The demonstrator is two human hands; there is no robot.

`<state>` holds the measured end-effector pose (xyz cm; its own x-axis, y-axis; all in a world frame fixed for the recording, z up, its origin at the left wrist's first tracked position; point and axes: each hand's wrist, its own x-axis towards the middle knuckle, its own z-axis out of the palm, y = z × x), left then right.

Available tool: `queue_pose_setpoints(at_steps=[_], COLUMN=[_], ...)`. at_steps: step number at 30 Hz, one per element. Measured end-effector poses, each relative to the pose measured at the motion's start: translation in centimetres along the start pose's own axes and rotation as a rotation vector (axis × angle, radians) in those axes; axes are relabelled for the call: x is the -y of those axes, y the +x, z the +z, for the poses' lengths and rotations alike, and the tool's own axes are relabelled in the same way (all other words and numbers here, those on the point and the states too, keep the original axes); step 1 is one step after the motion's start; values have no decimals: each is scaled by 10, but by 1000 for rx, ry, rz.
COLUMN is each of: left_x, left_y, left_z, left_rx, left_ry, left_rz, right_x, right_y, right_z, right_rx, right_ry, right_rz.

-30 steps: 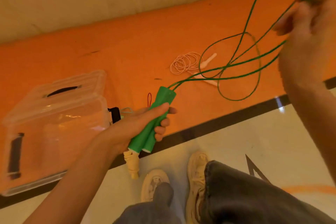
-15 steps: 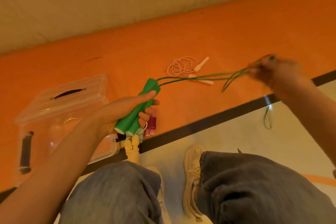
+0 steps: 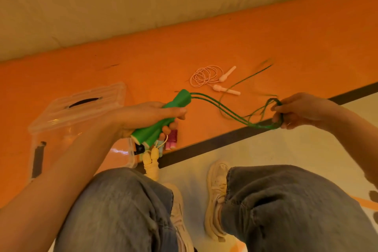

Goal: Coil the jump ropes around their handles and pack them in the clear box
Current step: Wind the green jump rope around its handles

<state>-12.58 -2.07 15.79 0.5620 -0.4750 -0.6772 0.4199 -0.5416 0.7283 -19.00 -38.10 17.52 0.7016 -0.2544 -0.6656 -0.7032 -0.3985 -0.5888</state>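
left hand: wrapped around both green handles, held side by side as one bundle, thumb laid along the top.
right hand: pinching a gathered bunch of green cord loops, fingers curled on them.
handle axis: slanted, cord end pointing up and to the right toward the right hand, butt ends down and left toward the box.
cord run: two strands leaving the handle tips, sagging slightly across to the right hand; loose loops trailing beyond onto the orange mat, partly blurred.
key relation: slack lying to the right of the handles, roughly in line with their long axis; right hand nearer the slack, left hand nearer the box.
likely next move: carrying the gathered cord back toward the handles and winding it crosswise round them, judging by the task.
clear box: on the mat just left of the left hand, lid resting on top, not sealed flat.
other ropes: pale yellow handles and small pink handles just below the left hand, by the box corner; a pink rope coiled loosely on the mat, well apart, not yet wound on its handles.
progress: early; nothing visibly packed in the box.
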Motion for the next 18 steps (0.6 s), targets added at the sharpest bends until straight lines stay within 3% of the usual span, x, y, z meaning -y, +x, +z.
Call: queue_pose_setpoints(at_steps=[5, 9, 14, 16, 18], left_x=[-10, -35, -67, -69, -66], left_y=[-5, -17, -33, -34, -35], left_z=[-3, 18, 47, 52, 55], left_rx=[-4, 34, -76, -159, -271], left_ry=[-35, 0, 92, 179, 298], left_rz=[-64, 65, 307, 366, 400], right_x=[2, 3, 11, 17, 18], right_y=[-3, -4, -28, -39, -45], right_z=[-16, -32, -41, -42, -37], right_rx=[-182, -410, -721, -752, -749], right_ry=[755, 1174, 1053, 997, 973], right_rz=[-148, -230, -607, -725, -725])
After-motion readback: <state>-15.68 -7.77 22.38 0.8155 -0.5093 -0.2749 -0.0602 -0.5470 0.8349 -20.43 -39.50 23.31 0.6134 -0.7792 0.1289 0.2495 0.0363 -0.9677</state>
